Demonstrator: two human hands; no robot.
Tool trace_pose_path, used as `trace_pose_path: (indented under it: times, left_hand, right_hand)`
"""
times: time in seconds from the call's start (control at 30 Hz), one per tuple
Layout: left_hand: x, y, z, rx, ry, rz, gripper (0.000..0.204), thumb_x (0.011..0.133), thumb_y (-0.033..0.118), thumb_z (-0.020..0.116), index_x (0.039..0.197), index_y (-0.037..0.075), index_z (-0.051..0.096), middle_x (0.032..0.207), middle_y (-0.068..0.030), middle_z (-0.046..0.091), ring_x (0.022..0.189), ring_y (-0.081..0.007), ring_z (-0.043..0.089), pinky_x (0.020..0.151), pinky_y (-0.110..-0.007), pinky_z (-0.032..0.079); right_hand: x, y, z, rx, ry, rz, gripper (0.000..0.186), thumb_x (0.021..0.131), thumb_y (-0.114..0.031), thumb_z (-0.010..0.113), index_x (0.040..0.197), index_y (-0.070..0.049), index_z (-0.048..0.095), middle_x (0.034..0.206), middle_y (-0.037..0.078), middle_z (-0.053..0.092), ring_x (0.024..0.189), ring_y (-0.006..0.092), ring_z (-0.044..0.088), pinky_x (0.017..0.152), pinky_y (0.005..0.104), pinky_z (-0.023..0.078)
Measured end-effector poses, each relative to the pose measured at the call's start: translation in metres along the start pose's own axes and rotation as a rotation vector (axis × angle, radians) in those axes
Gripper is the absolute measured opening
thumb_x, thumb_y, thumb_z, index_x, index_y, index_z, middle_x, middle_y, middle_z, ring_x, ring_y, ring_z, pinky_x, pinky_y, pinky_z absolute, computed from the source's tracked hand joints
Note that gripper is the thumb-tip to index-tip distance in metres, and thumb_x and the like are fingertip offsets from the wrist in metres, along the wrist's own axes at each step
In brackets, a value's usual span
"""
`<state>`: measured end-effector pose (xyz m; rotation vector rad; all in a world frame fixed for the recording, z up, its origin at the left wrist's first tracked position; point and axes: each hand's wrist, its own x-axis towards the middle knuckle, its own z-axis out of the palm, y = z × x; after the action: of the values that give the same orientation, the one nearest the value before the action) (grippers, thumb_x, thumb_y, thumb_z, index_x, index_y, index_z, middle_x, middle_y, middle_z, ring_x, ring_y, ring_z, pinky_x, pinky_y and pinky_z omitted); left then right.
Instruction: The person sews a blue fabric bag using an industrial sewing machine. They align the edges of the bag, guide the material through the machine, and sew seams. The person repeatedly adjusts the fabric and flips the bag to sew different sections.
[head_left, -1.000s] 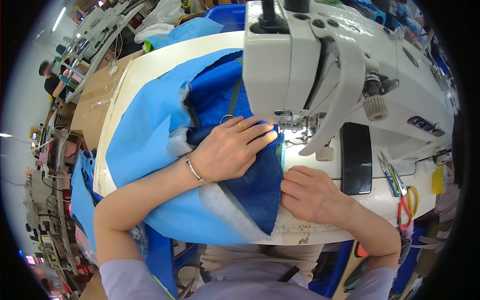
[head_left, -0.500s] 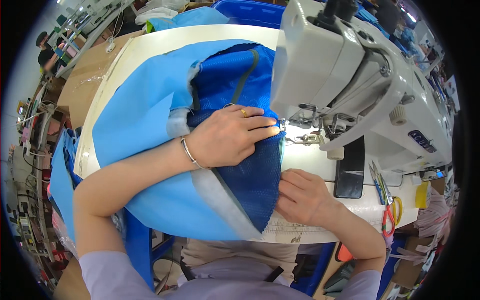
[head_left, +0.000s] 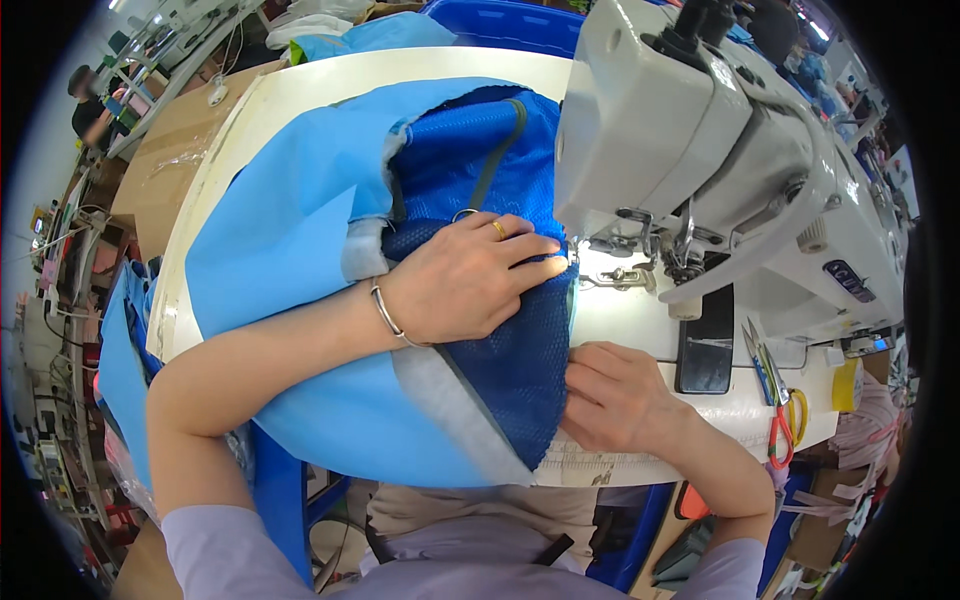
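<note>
A blue fabric piece (head_left: 265, 220), light blue outside with white padding and dark blue mesh (head_left: 495, 390), lies on the white sewing table (head_left: 245, 90). My left hand (head_left: 460, 280) rests flat on the mesh, fingers apart, fingertips beside the lit presser foot of the white sewing machine (head_left: 750, 170). Below it, my right hand (head_left: 615, 395) grips the mesh's right edge with curled fingers, partly hidden by the cloth. A grey strap (head_left: 500, 145) and a metal ring show above my left hand.
A black rectangular object (head_left: 703, 355) lies right of the needle area, near scissors (head_left: 780, 400) and a yellow spool (head_left: 847, 385). A blue bin (head_left: 490, 22) stands behind the table. A co-worker (head_left: 90, 110) works at the upper left. Cardboard (head_left: 165, 170) borders the table's left.
The view has shifted over the last second, with the machine head appearing further right. My left hand stays on the cloth by the needle; my right hand still holds the mesh edge.
</note>
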<state>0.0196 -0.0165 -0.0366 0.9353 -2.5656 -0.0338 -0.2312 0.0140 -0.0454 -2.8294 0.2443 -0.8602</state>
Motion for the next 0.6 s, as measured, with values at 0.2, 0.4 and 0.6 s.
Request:
trace_pose_path:
  times: [0.2, 0.4, 0.6]
  left_hand:
    - [0.0016, -0.0016, 0.0034, 0.034, 0.017, 0.009, 0.055, 0.077, 0.004, 0.069, 0.131, 0.008, 0.064, 0.129, -0.0093, 0.063, 0.115, -0.0301, 0.061, 0.097, -0.042, 0.052]
    - [0.0028, 0.0025, 0.0031, 0.045, 0.002, -0.025, 0.054, 0.077, 0.005, 0.069, 0.131, 0.008, 0.063, 0.128, -0.0099, 0.063, 0.115, -0.0303, 0.060, 0.096, -0.041, 0.052]
    - [0.0025, 0.0079, 0.0007, 0.057, -0.029, -0.063, 0.053, 0.077, 0.006, 0.068, 0.130, 0.006, 0.063, 0.130, -0.0112, 0.062, 0.116, -0.0310, 0.059, 0.099, -0.043, 0.051]
  right_hand:
    - [-0.0021, 0.0007, 0.0019, -0.021, 0.007, 0.012, 0.023, 0.054, -0.011, 0.071, 0.072, -0.004, 0.059, 0.088, 0.010, 0.061, 0.090, 0.0255, 0.063, 0.072, 0.0341, 0.057]
    - [-0.0043, 0.0007, 0.0020, -0.019, 0.006, 0.017, 0.021, 0.054, -0.011, 0.070, 0.070, -0.003, 0.058, 0.089, 0.011, 0.061, 0.089, 0.0258, 0.062, 0.072, 0.0341, 0.057]
    - [-0.0036, 0.0000, 0.0013, -0.025, 0.007, 0.006, 0.020, 0.055, -0.012, 0.069, 0.069, -0.003, 0.058, 0.089, 0.011, 0.060, 0.089, 0.0259, 0.062, 0.072, 0.0344, 0.056]
